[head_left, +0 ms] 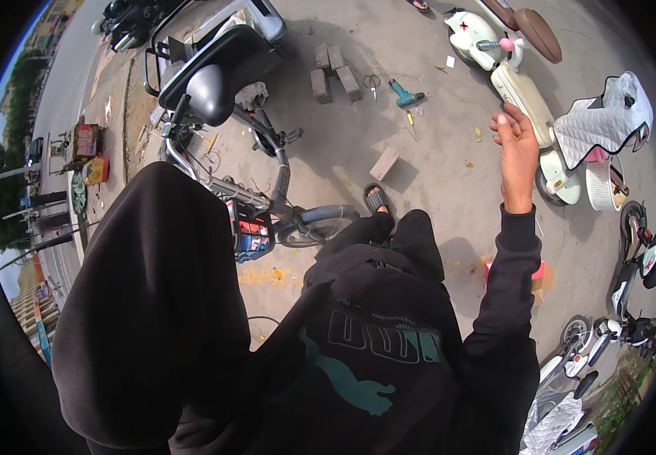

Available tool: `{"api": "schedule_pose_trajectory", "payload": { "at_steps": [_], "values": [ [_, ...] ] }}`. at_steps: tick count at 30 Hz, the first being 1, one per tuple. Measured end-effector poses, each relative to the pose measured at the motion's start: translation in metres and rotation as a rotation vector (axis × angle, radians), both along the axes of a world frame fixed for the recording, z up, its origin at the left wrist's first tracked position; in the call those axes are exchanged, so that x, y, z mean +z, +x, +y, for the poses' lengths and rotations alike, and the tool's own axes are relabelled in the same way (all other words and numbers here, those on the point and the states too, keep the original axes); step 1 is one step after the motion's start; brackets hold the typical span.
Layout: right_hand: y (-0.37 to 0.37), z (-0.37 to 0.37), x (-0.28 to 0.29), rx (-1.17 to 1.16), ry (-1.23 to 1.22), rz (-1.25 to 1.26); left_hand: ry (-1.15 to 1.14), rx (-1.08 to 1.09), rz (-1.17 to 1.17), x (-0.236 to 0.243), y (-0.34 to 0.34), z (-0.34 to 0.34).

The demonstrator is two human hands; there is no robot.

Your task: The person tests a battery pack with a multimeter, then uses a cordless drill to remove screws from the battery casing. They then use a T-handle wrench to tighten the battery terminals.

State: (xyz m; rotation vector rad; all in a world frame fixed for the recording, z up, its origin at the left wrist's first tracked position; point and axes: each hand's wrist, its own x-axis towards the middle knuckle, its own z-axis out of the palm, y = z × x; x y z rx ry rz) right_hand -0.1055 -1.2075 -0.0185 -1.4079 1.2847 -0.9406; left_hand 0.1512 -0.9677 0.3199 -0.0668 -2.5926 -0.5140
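My right hand is raised out to the right, its fingers loosely bent and somewhat apart, with nothing visible in them. It appears in front of the ground beside a cream scooter. A dark sleeve covers my bent left arm, which fills the left side; the left hand itself is out of the picture. Near my sandalled foot stands a two-wheeler with a black saddle and a rear box. On the pavement lie a teal power drill, scissors and a yellow-handled screwdriver.
Several grey bricks stand grouped ahead, and a single brick lies closer to me. A white quilted cover and a white basket are at the right. More scooters line the right edge. A red box sits beyond my right sleeve.
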Motion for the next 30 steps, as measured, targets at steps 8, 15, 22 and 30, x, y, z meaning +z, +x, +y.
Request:
{"api": "schedule_pose_trajectory", "payload": {
  "at_steps": [8,15,22,30],
  "values": [
    [-0.081,-0.002,-0.300,0.520,0.476,0.948,0.816,-0.421,0.457,-0.191,0.092,-0.137],
    [-0.011,-0.075,-0.333,0.977,0.341,1.088,1.213,1.734,-0.304,-0.442,0.008,-0.048],
    [0.080,-0.159,-0.415,1.464,0.025,1.305,1.736,1.936,-0.177,-0.537,-0.097,-0.034],
    [0.153,-0.116,-0.607,1.777,-0.346,1.106,1.672,1.913,-0.364,-0.717,-0.215,-0.044]
  ]
}}
